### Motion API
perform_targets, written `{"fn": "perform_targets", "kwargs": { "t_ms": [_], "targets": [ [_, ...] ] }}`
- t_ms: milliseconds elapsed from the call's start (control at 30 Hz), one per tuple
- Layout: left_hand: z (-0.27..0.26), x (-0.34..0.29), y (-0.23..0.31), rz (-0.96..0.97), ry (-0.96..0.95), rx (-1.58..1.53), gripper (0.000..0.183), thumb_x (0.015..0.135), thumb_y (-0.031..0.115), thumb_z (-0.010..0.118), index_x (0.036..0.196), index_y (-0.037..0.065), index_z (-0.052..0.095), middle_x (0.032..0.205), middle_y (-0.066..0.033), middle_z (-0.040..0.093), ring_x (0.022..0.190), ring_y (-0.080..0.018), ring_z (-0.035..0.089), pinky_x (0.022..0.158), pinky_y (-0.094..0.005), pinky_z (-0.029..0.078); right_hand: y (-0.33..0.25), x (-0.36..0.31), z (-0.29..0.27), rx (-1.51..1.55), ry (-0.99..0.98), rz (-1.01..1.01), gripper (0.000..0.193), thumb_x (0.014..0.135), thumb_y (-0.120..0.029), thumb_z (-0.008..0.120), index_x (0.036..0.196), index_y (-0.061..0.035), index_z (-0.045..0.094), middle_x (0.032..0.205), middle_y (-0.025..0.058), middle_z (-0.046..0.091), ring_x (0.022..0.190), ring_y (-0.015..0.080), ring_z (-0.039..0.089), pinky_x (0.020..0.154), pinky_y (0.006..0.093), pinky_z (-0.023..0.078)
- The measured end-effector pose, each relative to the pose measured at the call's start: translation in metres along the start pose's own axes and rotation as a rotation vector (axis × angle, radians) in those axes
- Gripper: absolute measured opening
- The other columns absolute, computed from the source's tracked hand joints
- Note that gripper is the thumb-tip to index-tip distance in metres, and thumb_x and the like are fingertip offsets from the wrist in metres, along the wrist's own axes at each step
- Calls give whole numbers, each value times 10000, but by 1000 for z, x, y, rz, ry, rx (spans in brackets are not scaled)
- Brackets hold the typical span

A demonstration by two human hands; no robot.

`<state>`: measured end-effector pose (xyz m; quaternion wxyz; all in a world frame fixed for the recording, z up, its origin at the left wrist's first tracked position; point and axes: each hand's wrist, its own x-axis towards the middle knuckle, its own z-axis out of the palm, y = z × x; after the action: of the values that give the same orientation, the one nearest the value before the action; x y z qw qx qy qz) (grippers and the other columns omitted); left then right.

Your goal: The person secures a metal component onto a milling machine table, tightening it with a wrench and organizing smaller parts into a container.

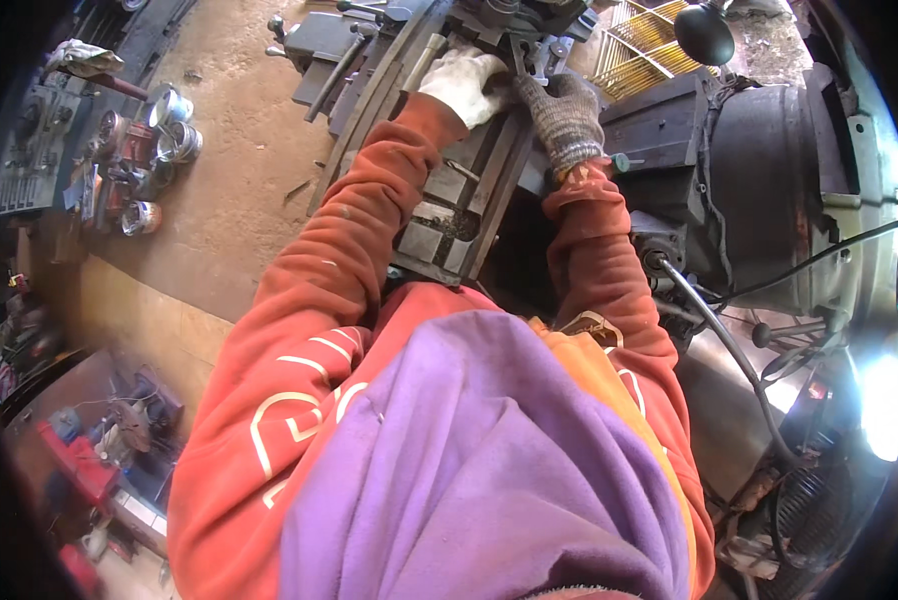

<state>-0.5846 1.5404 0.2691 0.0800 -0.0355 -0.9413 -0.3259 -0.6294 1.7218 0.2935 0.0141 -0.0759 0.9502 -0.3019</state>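
Observation:
My left hand (462, 84), in a white glove, reaches over the far part of a long metal machine bed (484, 165). Its fingers curl toward my right hand, and whatever they close on is hidden. A grey knitted glove covers my right hand (567, 118), just right of the left. The right fingers bend around something I cannot make out, below a small bright metal fitting (547, 58). Beside the left glove lies a metal rod or handle (425, 62) along the bed's left side. Both forearms are in orange-red sleeves.
A lever with a black ball knob (704, 35) and a large dark machine housing (769, 170) stand at right. Yellow rods (641, 45) lie at the far right. Tins (171, 107) cluster at left, and a bright lamp (889, 405) shines at lower right.

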Motion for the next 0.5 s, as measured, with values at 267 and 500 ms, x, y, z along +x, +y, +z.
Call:
{"fn": "perform_targets", "kwargs": {
  "t_ms": [267, 500],
  "targets": [
    [-6, 0, -3, 34, -60, 61, 511, 848, 270, 715, 1338, 139, 660, 1325, -159, 654, 1271, -385, 582, 1104, -466, 462, 11, 8, 6, 117, -76, -52, 705, 844, -597, 742, 1165, 31, 731, 1092, 269, 738, 1055, 407, 709, 934, 453, 541],
    [-8, -8, -3, 65, -105, 65, 523, 846, 298, 698, 1347, 155, 650, 1368, -153, 631, 1297, -390, 555, 1117, -473, 448, 18, 9, 4, 66, -101, -61, 719, 840, -591, 750, 1183, 40, 723, 1117, 255, 743, 1063, 394, 712, 941, 444, 545]
  ]
}}
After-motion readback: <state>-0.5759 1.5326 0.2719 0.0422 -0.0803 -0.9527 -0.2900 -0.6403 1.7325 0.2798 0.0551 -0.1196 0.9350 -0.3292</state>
